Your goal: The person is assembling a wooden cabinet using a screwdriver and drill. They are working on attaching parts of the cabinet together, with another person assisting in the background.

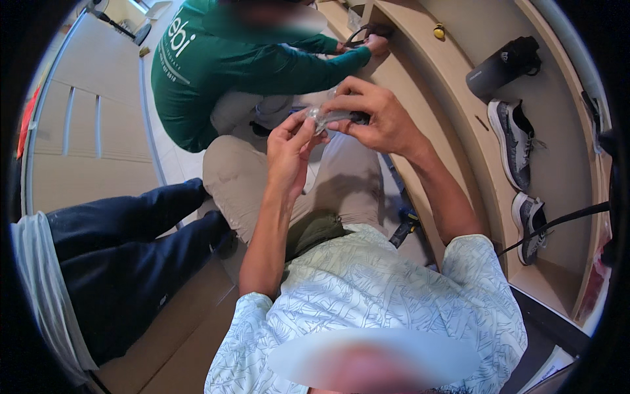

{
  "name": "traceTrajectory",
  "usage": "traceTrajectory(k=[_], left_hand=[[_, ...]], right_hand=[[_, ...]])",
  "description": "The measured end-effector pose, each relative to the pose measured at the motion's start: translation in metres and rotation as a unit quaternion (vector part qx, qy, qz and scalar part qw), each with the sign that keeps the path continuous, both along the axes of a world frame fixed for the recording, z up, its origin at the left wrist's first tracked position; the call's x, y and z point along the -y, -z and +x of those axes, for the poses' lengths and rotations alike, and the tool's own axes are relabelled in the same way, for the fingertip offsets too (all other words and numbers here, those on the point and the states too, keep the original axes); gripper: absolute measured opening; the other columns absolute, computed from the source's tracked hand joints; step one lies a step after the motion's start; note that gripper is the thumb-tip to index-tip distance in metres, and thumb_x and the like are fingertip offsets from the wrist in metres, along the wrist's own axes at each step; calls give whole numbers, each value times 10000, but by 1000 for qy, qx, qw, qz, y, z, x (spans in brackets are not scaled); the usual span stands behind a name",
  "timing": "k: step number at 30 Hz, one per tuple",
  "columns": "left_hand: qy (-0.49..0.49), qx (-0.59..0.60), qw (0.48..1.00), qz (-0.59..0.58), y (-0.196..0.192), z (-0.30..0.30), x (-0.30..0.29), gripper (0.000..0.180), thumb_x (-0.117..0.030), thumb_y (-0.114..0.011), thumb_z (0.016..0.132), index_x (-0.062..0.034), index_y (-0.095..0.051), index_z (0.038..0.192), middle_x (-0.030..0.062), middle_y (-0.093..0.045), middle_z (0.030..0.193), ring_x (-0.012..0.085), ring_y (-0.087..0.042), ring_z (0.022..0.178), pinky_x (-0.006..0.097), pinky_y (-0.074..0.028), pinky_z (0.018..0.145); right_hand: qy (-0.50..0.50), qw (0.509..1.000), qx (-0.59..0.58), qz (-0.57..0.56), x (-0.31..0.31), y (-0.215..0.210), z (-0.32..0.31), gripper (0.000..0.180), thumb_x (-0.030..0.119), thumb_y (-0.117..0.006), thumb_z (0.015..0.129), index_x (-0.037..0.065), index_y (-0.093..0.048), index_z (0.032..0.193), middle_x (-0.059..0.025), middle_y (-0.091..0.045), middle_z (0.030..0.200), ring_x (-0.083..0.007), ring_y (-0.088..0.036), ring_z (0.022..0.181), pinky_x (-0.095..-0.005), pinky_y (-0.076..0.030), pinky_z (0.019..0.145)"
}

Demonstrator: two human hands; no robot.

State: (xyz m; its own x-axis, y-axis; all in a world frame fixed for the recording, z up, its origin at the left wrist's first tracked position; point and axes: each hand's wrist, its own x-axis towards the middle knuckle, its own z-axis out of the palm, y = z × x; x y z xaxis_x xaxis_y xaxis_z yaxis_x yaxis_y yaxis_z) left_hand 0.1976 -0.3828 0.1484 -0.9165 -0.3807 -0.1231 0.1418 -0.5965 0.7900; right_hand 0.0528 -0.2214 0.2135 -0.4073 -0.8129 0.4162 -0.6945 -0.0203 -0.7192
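In front of my chest, my left hand (289,148) and my right hand (377,115) both hold a small silver-grey metal fitting (335,118). Its left end is shiny and partly see-through; its exact kind is hard to make out. The left fingertips pinch that shiny end from below. My right hand grips the longer grey part from above, with a dark end showing by its palm. Below the right forearm, a blue-and-black power tool (407,220) lies beside the wooden cabinet, partly hidden.
A co-worker in a green shirt (223,72) crouches ahead, hands at a dark object (371,31) by the cabinet (453,125). Its shelves hold a black bottle (502,67), grey sneakers (512,144) and a small yellow item (438,31). Another person's dark trousers (118,262) are at left.
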Motion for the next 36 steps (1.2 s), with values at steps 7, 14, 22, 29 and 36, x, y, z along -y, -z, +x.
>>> traceTrajectory(k=[7, 14, 22, 29, 36], left_hand=[[36, 31, 996, 75, 8, -11, -13, 307, -201, -618, 1123, 4, -656, 1348, 78, -742, 1231, 149, -718, 1070, 330, -615, 919], [0, 16, 999, 32, 15, -21, -13, 350, -45, -741, 1017, 42, -673, 1350, 104, -749, 1214, 166, -724, 1039, 310, -611, 939], [-1, -12, 999, 29, 11, -21, -16, 461, 23, -789, 944, 79, -641, 1378, 144, -751, 1234, 191, -732, 1081, 333, -612, 969], [7, 15, 994, 106, 11, -23, -16, 374, 12, -763, 976, 47, -640, 1327, 129, -758, 1206, 191, -755, 1048, 315, -638, 926], [-39, 26, 999, 4, 7, -22, -26, 358, -17, -787, 968, 54, -648, 1290, 138, -770, 1130, 187, -764, 982, 333, -649, 903]], right_hand=[[10, 999, 10, 30, -7, -5, -6, 204, 10, -749, 889, 7, -792, 1088, -148, -689, 961, -306, -694, 852, -408, -539, 755], [41, 991, 100, 79, -6, -11, -8, 158, 67, -715, 963, -22, -790, 1070, -135, -738, 830, -158, -658, 746, -344, -525, 710], [99, 969, 215, 75, -3, 5, -16, 296, 259, -716, 1041, 8, -821, 923, -1, -728, 715, -51, -574, 652, -285, -439, 584], [115, 980, 126, 105, -8, 2, -10, 199, 156, -782, 956, -9, -824, 1060, -67, -703, 689, -87, -566, 623, -314, -461, 585], [130, 980, 114, 101, -14, 3, -3, 201, 99, -815, 909, -3, -826, 1082, -132, -699, 701, -124, -607, 639, -333, -502, 625]])
